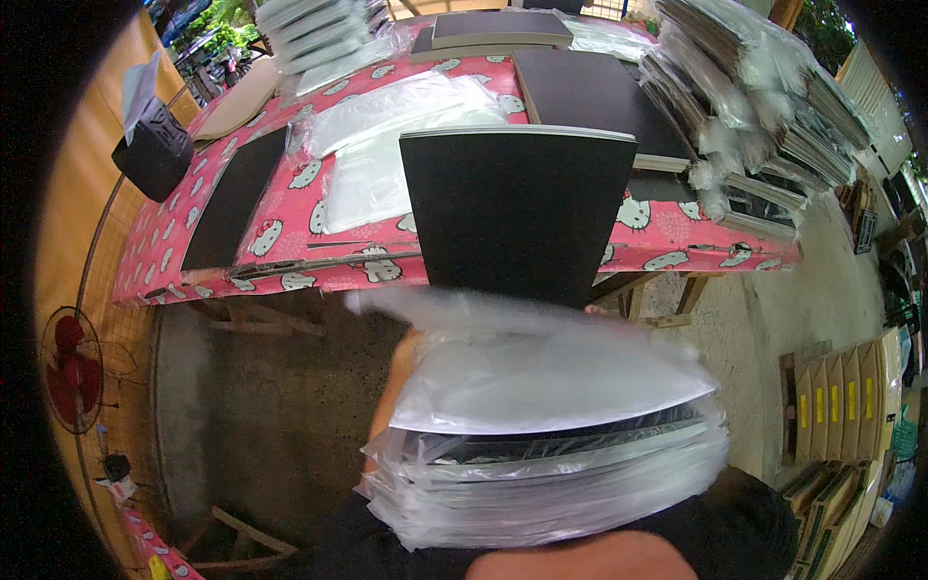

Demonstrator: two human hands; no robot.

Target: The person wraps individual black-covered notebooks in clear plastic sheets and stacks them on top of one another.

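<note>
A black board (517, 213) with a pale, layered top edge stands upright in front of me, its lower end hidden behind clear plastic. Close to my body is a stack of black boards in clear plastic bags (551, 483); the upper bag (541, 367) is smeared by motion. My left forearm (387, 401) runs up along the stack's left side, and the hand itself is hidden behind the plastic. At the board's lower right edge a little of my right hand (594, 309) shows, closed against it; the rest of that hand is covered.
A table with a pink cat-print cover (280, 217) stands ahead. It bears flat plastic bags (372, 179), a black panel (237, 198), a dark board stack (599, 97) and bagged stacks (754, 97). A red fan (72, 372) is at left; cardboard bundles (836, 406) are at right.
</note>
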